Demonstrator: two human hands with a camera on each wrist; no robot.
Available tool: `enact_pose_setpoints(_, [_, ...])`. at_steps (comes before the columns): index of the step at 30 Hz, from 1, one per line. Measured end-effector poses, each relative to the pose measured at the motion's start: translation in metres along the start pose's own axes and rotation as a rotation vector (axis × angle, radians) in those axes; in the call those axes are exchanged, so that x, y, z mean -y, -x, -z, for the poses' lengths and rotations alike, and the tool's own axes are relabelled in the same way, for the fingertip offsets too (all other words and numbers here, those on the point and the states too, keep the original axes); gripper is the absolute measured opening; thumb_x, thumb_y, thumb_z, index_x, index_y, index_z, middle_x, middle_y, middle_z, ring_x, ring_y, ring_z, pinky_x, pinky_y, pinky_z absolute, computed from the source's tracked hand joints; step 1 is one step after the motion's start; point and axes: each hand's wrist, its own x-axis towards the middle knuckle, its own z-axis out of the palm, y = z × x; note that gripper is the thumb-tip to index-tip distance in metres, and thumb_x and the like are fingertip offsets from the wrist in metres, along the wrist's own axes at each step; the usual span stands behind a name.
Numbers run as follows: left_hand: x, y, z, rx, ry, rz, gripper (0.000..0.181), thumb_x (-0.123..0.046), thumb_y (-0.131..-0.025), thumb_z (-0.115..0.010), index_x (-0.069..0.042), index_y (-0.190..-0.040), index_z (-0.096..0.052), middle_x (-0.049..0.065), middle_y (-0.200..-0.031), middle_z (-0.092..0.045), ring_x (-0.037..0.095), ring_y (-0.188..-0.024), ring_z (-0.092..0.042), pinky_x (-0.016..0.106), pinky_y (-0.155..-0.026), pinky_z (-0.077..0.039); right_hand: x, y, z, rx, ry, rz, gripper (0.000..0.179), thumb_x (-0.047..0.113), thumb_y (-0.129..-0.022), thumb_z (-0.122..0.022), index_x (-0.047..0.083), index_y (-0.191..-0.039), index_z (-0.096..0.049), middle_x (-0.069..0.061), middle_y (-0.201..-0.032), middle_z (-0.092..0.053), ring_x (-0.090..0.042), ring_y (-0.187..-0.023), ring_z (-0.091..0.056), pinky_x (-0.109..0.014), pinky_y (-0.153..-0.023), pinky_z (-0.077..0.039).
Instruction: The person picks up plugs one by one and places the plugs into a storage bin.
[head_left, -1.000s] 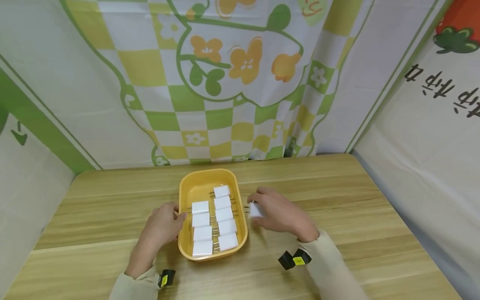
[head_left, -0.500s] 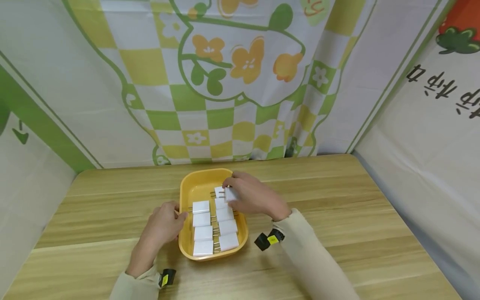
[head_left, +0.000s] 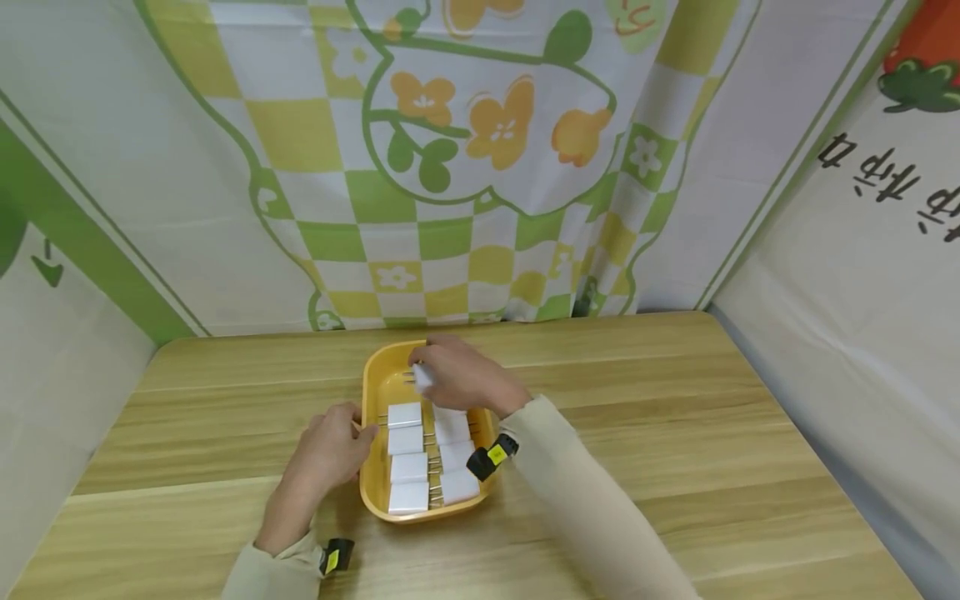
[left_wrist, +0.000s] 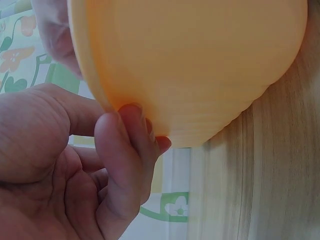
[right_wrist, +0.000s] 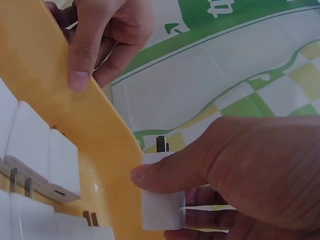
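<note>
A yellow plastic tray (head_left: 386, 385) stands on the table, holding two columns of white charger plugs (head_left: 405, 440) with metal prongs. At its left side my left hand (head_left: 330, 446) pinches the rim, thumb on the inside; the left wrist view shows the fingers against the outer wall (left_wrist: 200, 65). My right hand (head_left: 467, 377) is over the far part of the tray and holds one white charger plug (right_wrist: 162, 210) between thumb and fingers. Its prongs point left in the head view. The right hand and wrist hide part of the right column.
The wooden table (head_left: 645, 433) extends to both sides of the tray. A patterned green, yellow and white curtain (head_left: 465, 250) hangs behind the table's far edge. Each wrist carries a small black camera (head_left: 491, 457) on a band.
My right hand has carried its charger plug from the table right of the tray leftward, over the right column to the tray's far part. The left hand has stayed on the rim.
</note>
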Motion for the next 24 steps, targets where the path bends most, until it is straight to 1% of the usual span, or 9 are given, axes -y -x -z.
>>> enact_pose_setpoints(1, [0.000, 0.000, 0.000, -0.001, 0.000, -0.001, 0.028, -0.014, -0.101, -0.058, 0.010, -0.116, -0.058, 0.010, -0.081, -0.066, 0.018, -0.053, -0.062, 0.033, -0.050, -0.052, 0.001, -0.003, -0.002, 0.002, 0.002, 0.003, 0.042, 0.014, -0.095, -0.070, 0.008, -0.136, -0.062, -0.006, -0.125, -0.061, -0.018, -0.105, -0.056, -0.031, -0.089, -0.048])
enact_pose_setpoints(4, [0.001, 0.000, 0.000, -0.003, 0.000, -0.003, 0.028, -0.014, -0.101, -0.058, 0.010, -0.117, -0.058, 0.010, -0.080, -0.066, 0.018, -0.053, -0.062, 0.033, -0.050, -0.052, 0.003, -0.013, -0.007, 0.015, 0.019, 0.006, 0.043, 0.013, -0.095, -0.070, 0.009, -0.137, -0.062, -0.005, -0.125, -0.061, -0.017, -0.105, -0.055, -0.028, -0.088, -0.048])
enact_pose_setpoints(8, [0.001, 0.000, -0.001, -0.008, 0.001, -0.008, 0.027, -0.014, -0.101, -0.058, 0.009, -0.115, -0.059, 0.009, -0.079, -0.066, 0.018, -0.052, -0.063, 0.033, -0.050, -0.052, 0.003, -0.024, -0.014, 0.033, 0.052, 0.010, 0.043, 0.013, -0.096, -0.069, 0.009, -0.138, -0.061, -0.005, -0.128, -0.063, -0.020, -0.114, -0.056, -0.030, -0.096, -0.047])
enact_pose_setpoints(12, [0.001, 0.000, -0.001, -0.017, -0.001, -0.014, 0.026, -0.014, -0.101, -0.059, 0.008, -0.114, -0.059, 0.008, -0.078, -0.066, 0.018, -0.052, -0.063, 0.032, -0.049, -0.052, 0.002, -0.033, -0.022, 0.048, 0.072, 0.007, 0.043, 0.012, -0.096, -0.067, 0.010, -0.139, -0.061, -0.004, -0.133, -0.061, -0.022, -0.124, -0.053, -0.031, -0.105, -0.043])
enact_pose_setpoints(14, [0.001, 0.000, -0.001, -0.019, 0.000, -0.022, 0.026, -0.014, -0.100, -0.059, 0.009, -0.113, -0.059, 0.008, -0.077, -0.066, 0.018, -0.051, -0.063, 0.032, -0.048, -0.051, 0.002, -0.037, -0.026, 0.051, 0.070, 0.004, 0.043, 0.010, -0.094, -0.068, 0.010, -0.137, -0.062, -0.005, -0.131, -0.061, -0.021, -0.121, -0.055, -0.031, -0.103, -0.044])
enact_pose_setpoints(16, [0.001, 0.000, -0.002, -0.019, 0.001, -0.022, 0.026, -0.014, -0.101, -0.059, 0.009, -0.113, -0.059, 0.008, -0.077, -0.066, 0.017, -0.051, -0.062, 0.032, -0.048, -0.051, 0.003, -0.039, -0.030, 0.053, 0.055, -0.009, 0.044, 0.007, -0.093, -0.069, 0.011, -0.136, -0.063, -0.005, -0.132, -0.061, -0.021, -0.123, -0.055, -0.029, -0.103, -0.045])
enact_pose_setpoints(20, [0.001, 0.000, -0.001, -0.018, 0.003, -0.014, 0.026, -0.014, -0.101, -0.059, 0.009, -0.114, -0.059, 0.008, -0.076, -0.066, 0.017, -0.052, -0.062, 0.032, -0.048, -0.052, 0.006, -0.045, -0.036, 0.052, 0.046, -0.025, 0.046, 0.002, -0.088, -0.069, 0.011, -0.132, -0.065, -0.003, -0.130, -0.064, -0.019, -0.120, -0.058, -0.027, -0.101, -0.047])
enact_pose_setpoints(21, [0.001, 0.000, -0.001, -0.018, 0.003, -0.017, 0.026, -0.013, -0.101, -0.058, 0.009, -0.113, -0.059, 0.008, -0.076, -0.066, 0.017, -0.052, -0.062, 0.032, -0.048, -0.052, 0.007, -0.046, -0.037, 0.050, 0.053, -0.029, 0.047, 0.001, -0.087, -0.069, 0.012, -0.132, -0.066, -0.002, -0.130, -0.064, -0.018, -0.122, -0.057, -0.027, -0.102, -0.046])
enact_pose_setpoints(24, [0.001, -0.001, -0.001, -0.020, 0.001, -0.020, 0.026, -0.013, -0.101, -0.058, 0.010, -0.113, -0.059, 0.008, -0.076, -0.066, 0.017, -0.052, -0.062, 0.032, -0.048, -0.052, 0.009, -0.049, -0.041, 0.042, 0.078, -0.039, 0.047, 0.001, -0.085, -0.071, 0.012, -0.130, -0.067, -0.001, -0.125, -0.066, -0.016, -0.116, -0.059, -0.026, -0.098, -0.047])
